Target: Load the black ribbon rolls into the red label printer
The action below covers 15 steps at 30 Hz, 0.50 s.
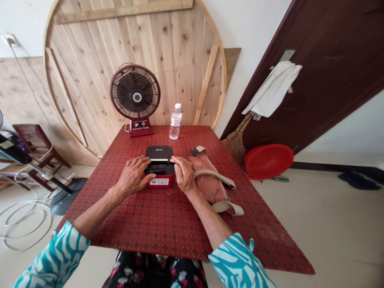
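A small red box (168,183) with a black lid (159,152) stands on the table in front of me. The lid is tipped up at the back, and a dark interior shows under it. White labels are stuck on the box's front and along the lid's edge. My left hand (135,175) grips the left side, its fingers at the lid's edge and its thumb by the front. My right hand (183,173) is closed around the right side, with fingertips on the lid's right corner. Just right of it lies a pinkish pouch (211,188) with beige straps and a black buckle.
On the patterned red table (144,224), a dark red fan (136,96) and a water bottle (175,122) stand at the back. A broom (237,140) and red basin (269,161) are right of it. Cable coils (27,216) lie on the floor at left.
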### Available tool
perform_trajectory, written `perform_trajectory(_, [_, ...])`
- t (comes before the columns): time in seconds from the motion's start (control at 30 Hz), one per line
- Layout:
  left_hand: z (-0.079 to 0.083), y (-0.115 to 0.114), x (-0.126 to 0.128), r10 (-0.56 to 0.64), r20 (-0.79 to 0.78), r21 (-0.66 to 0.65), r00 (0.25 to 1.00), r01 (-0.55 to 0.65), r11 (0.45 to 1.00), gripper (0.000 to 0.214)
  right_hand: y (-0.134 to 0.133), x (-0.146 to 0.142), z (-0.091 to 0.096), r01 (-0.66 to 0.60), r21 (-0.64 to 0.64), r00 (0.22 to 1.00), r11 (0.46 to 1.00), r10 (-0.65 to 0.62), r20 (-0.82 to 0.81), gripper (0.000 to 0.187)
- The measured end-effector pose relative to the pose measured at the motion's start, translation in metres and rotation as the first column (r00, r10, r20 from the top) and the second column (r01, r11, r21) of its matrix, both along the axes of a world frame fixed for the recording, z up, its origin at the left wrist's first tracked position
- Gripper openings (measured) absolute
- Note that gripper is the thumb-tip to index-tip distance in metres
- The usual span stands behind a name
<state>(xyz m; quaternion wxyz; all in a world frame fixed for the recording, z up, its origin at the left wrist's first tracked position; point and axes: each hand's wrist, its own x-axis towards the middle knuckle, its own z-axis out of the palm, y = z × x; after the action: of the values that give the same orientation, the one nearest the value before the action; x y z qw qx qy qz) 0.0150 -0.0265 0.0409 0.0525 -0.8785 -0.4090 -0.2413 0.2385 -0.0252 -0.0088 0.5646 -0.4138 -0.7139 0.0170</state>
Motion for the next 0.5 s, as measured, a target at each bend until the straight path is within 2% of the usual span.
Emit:
perform_trajectory(0.23, [-0.009, -0.001, 0.004, 0.019, 0.01, 0.066, 1.0, -0.02, 0.998, 0.046, -0.002, -0.003, -0.008, 0.063, 0.011, 0.998, 0.998, -0.063, 0.023, 0.034])
perform_trajectory(0.37, [-0.01, 0.002, 0.001, -0.013, 0.056, 0.011, 0.998, 0.013, 1.0, 0.048, -0.004, -0.004, -0.012, 0.066, -0.004, 0.997, 0.998, -0.066, 0.043, 0.033])
perform_trajectory(0.43, [-0.01, 0.004, -0.007, -0.043, 0.125, -0.059, 0.991, 0.051, 0.997, 0.047, -0.004, -0.003, -0.013, 0.045, -0.011, 0.999, 0.999, -0.045, 0.015, 0.033])
perform_trajectory(0.5, [-0.01, 0.005, -0.02, -0.001, 0.294, -0.128, 0.956, 0.04, 0.991, 0.045, -0.004, -0.003, -0.014, 0.013, -0.047, 0.998, 0.999, -0.016, -0.065, 0.033])
